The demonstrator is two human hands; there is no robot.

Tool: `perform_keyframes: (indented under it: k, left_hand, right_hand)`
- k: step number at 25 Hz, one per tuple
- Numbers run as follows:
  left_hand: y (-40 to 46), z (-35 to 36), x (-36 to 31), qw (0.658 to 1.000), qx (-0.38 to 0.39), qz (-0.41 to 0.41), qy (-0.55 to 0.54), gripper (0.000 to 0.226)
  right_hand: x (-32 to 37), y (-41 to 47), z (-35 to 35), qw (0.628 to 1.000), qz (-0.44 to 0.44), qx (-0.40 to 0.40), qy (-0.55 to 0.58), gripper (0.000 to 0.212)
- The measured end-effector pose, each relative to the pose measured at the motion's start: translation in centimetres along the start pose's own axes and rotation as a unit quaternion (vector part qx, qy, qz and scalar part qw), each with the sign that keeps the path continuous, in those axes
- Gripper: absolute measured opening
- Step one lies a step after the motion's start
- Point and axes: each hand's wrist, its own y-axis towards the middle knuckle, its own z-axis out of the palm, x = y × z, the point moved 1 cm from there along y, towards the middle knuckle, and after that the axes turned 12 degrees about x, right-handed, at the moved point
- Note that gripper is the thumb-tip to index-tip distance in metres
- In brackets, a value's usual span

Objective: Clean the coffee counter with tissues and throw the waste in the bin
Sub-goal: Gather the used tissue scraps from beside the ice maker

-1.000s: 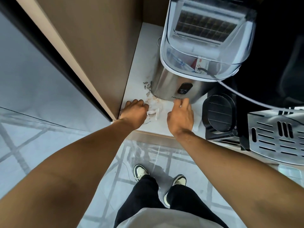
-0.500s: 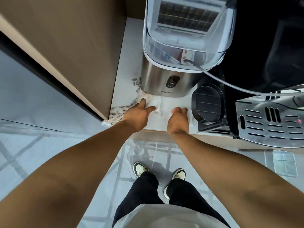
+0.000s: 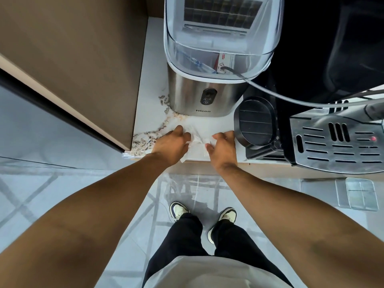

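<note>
The crumpled tissue (image 3: pixel 196 140) lies bunched between both hands, left hand (image 3: pixel 170 145) and right hand (image 3: pixel 222 149) curled loosely onto its ends, while the scattered crumbs (image 3: pixel 145 140) lie just outside the left hand on the table (image 3: pixel 216 125).

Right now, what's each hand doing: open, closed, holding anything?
Left hand: fingers curled onto the crumpled tissue on the counter.
Right hand: fingers curled, gripping the same tissue.

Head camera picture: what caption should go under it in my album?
Both hands, left hand and right hand, gather a crumpled tissue on the counter before an ice maker, crumbs nearby.
</note>
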Motion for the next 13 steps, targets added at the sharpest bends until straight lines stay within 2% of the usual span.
perform_keyframes:
  k: [5,13]
  left_hand:
    - [0.7,0.1,-0.8,0.999,-0.002,-0.021,-0.025,0.029]
    - [-0.2,0.8,-2.0,0.996,-0.015,-0.017,-0.085,0.034]
  right_hand:
    - [-0.1,0.3,-0.4,1.0,-0.002,0.017,-0.009,0.018]
    - [-0.2,-0.5,-1.1,0.999,0.004,0.045,0.026,0.018]
